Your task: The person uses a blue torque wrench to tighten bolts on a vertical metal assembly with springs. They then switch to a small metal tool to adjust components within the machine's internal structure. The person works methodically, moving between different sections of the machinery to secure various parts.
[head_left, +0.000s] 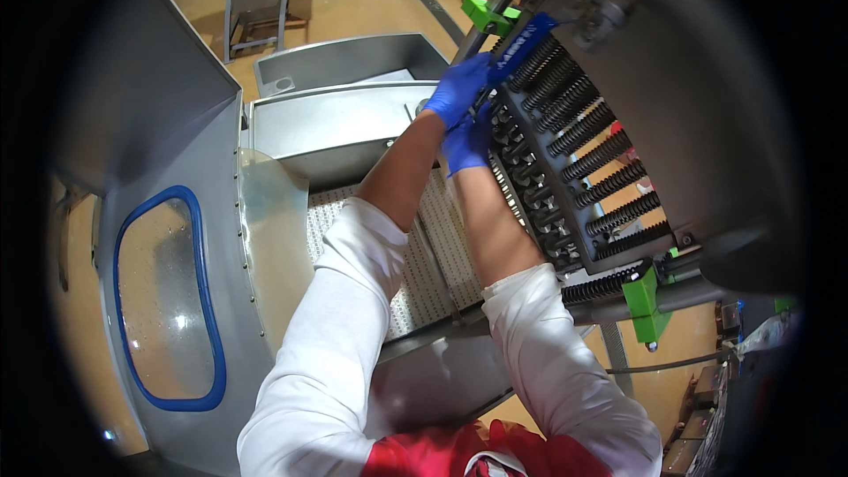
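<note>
Two gloved hands: my left hand (459, 90) meets the lower end of the blue strip (526, 46), my right hand (468, 140) just below, both left of the coil springs (568, 108). Finger closure: I cannot tell. Keep fingertips outside the coils; brace both wrists.

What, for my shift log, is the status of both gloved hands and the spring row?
Left hand beside blue strip, grip unclear. Right hand pictured just below left, grip unclear. Spring row to their right. Hands block view of any contact.

The sleeves (331, 327) look matt cloth, the springs (598, 155) glossy metal.
</note>
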A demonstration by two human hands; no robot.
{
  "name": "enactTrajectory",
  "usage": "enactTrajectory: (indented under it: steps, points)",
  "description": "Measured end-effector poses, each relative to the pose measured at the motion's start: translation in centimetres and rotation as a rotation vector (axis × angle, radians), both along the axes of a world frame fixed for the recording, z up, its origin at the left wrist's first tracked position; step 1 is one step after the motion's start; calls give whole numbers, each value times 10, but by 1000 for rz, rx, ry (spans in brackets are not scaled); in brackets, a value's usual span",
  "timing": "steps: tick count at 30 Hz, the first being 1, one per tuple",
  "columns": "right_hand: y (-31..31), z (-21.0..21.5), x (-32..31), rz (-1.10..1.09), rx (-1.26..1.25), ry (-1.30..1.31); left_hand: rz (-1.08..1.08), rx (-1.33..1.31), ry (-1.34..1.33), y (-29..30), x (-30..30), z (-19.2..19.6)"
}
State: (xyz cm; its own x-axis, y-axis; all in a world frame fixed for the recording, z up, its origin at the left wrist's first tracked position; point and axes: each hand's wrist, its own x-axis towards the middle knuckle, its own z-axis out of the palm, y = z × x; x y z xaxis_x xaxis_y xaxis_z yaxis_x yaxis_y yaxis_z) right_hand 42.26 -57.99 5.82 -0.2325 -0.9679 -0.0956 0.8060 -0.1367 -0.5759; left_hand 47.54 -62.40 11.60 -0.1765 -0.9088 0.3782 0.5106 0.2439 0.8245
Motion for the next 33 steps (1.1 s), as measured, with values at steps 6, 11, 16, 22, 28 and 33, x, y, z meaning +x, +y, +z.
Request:
enactTrajectory:
  steps: [6,11,16,22,28,33]
  points:
    - [98,4,53,44,281,120,297,303,-389,-11,48,-69]
    - [284,28,37,184,-42,525,421,-223,-462,38,-12,-75]
    - [464,24,-9,30,-39,1352,417,-350,-593,8,-14,-65]
    - [628,-19,-48,-499,414,1513,361,-318,-754,-24,10,-65]
    - [732,-112,-83,-778,783,1237,407,-455,-792,0,-8,-57]
    - [802,-187,-107,-643,942,1152,629,-536,-1128,-16,5,-46]
